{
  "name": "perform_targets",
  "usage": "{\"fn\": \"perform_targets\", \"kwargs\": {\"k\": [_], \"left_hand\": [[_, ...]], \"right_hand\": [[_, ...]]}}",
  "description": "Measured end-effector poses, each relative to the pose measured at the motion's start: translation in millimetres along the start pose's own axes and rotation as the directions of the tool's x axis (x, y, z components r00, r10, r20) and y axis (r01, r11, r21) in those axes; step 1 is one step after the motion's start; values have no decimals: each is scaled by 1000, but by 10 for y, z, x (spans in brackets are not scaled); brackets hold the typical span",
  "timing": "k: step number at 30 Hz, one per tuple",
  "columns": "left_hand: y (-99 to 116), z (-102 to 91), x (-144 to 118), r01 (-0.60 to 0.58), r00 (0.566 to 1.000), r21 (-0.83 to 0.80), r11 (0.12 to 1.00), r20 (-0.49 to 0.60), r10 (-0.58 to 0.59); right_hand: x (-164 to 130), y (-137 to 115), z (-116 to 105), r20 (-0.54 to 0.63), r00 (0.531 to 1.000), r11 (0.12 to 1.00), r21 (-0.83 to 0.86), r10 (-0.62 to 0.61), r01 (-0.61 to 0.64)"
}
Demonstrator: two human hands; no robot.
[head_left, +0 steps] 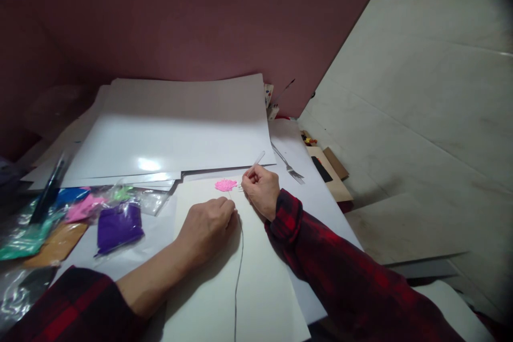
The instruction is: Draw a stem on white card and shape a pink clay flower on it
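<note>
A pink clay flower shape (226, 185) with a ridged surface lies near the top of a cream sheet of paper (264, 283). My right hand (262, 189) is closed around a thin translucent stick (258, 159), its fingertips just right of the pink clay. Small pale marks show on the paper by those fingers. My left hand (210, 224) rests on the sheet just below the clay, fingers curled together; whatever they may hold is hidden. From beside it a dark, wavy line (241, 256) runs down the sheet.
Large white boards (172, 123) lie stacked behind the paper. A fork (294, 173) lies to the right. Clay packets are on the left, among them a purple packet (119, 227) and an orange one (60, 243). A tiled wall (420, 107) rises on the right.
</note>
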State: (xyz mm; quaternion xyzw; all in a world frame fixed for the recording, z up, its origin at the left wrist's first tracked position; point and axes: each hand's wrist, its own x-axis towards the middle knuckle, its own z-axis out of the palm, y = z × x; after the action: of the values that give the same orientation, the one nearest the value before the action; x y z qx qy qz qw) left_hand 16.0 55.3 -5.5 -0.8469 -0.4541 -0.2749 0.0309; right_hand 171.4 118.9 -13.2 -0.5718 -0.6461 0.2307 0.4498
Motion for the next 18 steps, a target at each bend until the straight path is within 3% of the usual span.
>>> {"fn": "perform_targets", "kwargs": {"k": [8,13,18], "left_hand": [[11,-25,-5,8,999,16,1000,43,-9],[-5,-16,-5,1,999,22,1000,45,-2],[-11,-4,0,5,999,21,1000,34,-6]], "right_hand": [[1,-42,-15,-38,996,995,53,83,-81],[-27,-72,-34,26,986,965,201,166,-167],[-17,-52,-39,7,996,981,171,87,-87]]}}
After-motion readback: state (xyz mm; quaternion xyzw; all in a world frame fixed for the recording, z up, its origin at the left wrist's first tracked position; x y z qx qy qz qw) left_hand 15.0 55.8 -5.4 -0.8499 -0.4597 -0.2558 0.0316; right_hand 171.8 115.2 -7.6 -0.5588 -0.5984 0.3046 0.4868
